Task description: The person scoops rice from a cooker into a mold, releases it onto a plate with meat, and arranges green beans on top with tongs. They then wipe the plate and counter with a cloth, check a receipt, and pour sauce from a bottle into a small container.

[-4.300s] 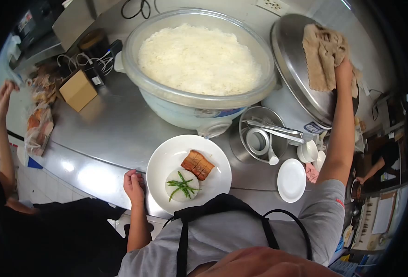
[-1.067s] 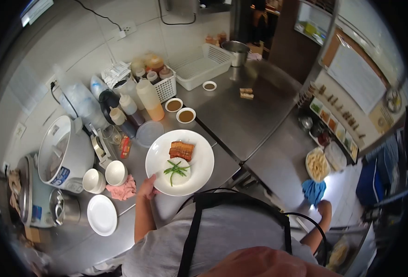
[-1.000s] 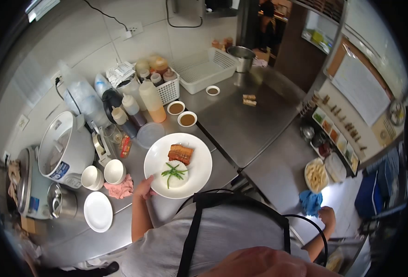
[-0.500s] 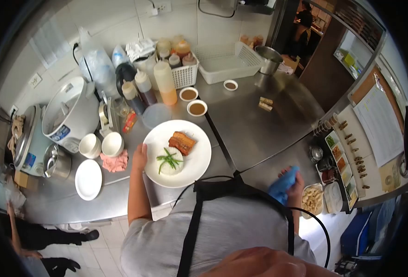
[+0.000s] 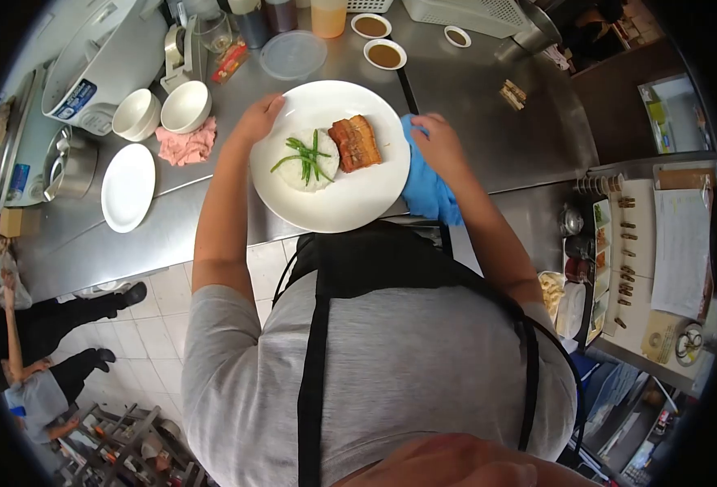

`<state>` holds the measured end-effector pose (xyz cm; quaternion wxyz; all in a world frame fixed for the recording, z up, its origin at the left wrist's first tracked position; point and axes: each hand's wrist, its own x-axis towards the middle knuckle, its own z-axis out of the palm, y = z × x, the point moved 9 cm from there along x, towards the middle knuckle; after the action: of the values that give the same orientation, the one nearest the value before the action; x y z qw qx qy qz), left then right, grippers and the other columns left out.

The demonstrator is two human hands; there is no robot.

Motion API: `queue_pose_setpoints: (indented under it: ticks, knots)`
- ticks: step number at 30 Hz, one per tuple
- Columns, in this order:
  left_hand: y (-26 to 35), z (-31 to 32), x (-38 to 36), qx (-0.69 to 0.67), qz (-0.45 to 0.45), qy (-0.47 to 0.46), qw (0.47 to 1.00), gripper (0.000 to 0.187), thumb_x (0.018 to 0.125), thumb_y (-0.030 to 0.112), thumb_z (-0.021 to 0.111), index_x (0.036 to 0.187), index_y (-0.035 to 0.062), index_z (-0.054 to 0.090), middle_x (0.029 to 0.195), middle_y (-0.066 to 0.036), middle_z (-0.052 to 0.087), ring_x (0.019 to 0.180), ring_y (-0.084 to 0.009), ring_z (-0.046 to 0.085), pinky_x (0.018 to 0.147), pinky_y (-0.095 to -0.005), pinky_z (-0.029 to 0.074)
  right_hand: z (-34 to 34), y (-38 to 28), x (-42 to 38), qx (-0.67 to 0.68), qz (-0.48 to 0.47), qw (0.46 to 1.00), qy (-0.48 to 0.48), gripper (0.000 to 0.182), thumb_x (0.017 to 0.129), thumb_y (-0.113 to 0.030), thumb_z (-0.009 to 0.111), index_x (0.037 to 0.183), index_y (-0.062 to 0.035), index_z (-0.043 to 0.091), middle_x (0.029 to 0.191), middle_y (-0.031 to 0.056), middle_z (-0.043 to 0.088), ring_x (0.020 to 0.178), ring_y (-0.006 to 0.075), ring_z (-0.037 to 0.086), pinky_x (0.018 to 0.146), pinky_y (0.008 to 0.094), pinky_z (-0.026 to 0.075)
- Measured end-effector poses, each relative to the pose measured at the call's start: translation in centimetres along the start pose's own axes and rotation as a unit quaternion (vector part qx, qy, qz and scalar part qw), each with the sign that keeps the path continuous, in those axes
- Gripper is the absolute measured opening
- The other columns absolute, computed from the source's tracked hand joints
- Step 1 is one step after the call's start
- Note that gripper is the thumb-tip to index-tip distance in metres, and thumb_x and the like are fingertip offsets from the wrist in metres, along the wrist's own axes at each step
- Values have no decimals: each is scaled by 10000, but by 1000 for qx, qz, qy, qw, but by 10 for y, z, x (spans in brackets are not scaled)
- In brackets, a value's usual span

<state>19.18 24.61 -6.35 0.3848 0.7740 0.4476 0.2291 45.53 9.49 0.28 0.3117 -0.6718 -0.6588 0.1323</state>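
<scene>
A large white plate (image 5: 281, 199) sits at the near edge of the steel counter, bearing white rice (image 5: 310, 177) topped with green beans (image 5: 305, 154) and a browned slab of meat (image 5: 356, 143). My left hand (image 5: 259, 119) grips the plate's upper left rim, fingers closed on it. At the plate's right rim, my right hand (image 5: 438, 140) is closed on a blue cloth (image 5: 430, 188), which hangs down beside the plate and touches its edge.
White bowls (image 5: 186, 107), a pink cloth (image 5: 188, 142) and an oval white plate (image 5: 128, 188) lie to the left. Sauce bowls (image 5: 385, 55) stand behind the plate. Another person (image 5: 42, 398) is at lower left. Food containers (image 5: 573, 308) line the right side.
My right hand has brought the blue cloth from the right over to the plate's right rim. The plate has turned, and the view has shifted, showing more of the floor.
</scene>
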Motion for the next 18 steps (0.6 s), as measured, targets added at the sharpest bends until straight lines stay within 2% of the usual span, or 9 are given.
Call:
queue_pose_setpoints:
  ticks: [2, 5, 8, 14, 17, 18]
  knots:
    - [0, 3, 2, 4, 15, -11, 1000, 401, 870, 337, 388, 1049, 2, 515, 1016, -159, 554, 966, -250, 510, 843, -303, 366, 15, -24, 18, -93, -56, 994, -4, 188, 721, -70, 505, 881, -105, 598, 843, 86, 516, 806, 241, 530, 699, 346, 432]
    - [-3, 2, 4, 10, 26, 4, 1000, 384, 852, 315, 390, 1033, 3, 520, 1004, -187, 552, 954, -313, 513, 829, -336, 377, 33, -50, 33, -200, -98, 974, -32, 147, 725, -76, 493, 810, -114, 606, 873, 58, 482, 851, 222, 500, 710, 351, 423]
    - [-5, 5, 5, 16, 17, -22, 999, 375, 863, 306, 396, 1063, 8, 507, 1017, -159, 552, 963, -266, 510, 842, -307, 367, 57, -50, 34, -301, -165, 934, -103, 144, 711, -82, 505, 799, -124, 610, 891, 43, 467, 877, 209, 473, 712, 342, 419]
    - [1, 1, 3, 44, -9, -7, 999, 372, 858, 292, 402, 1069, 4, 505, 1015, -166, 555, 950, -262, 519, 830, -304, 373, 66, -38, 11, -355, -177, 888, -233, 135, 696, -79, 518, 781, -127, 610, 871, 40, 475, 857, 219, 476, 703, 357, 419]
    - [-9, 4, 7, -3, -3, -5, 1000, 366, 839, 296, 404, 1030, 8, 526, 992, -202, 551, 935, -325, 518, 820, -344, 382, 62, -43, -2, -337, -179, 886, -265, 117, 710, -84, 514, 764, -114, 613, 845, 51, 504, 852, 228, 497, 686, 358, 428]
    - [-11, 4, 8, -4, -1, 2, 1000, 364, 839, 293, 406, 1029, 8, 527, 985, -199, 555, 929, -321, 522, 817, -341, 384, 57, -43, -7, -300, -117, 903, -286, 121, 712, -78, 510, 767, -102, 615, 841, 57, 518, 844, 227, 508, 687, 350, 431]
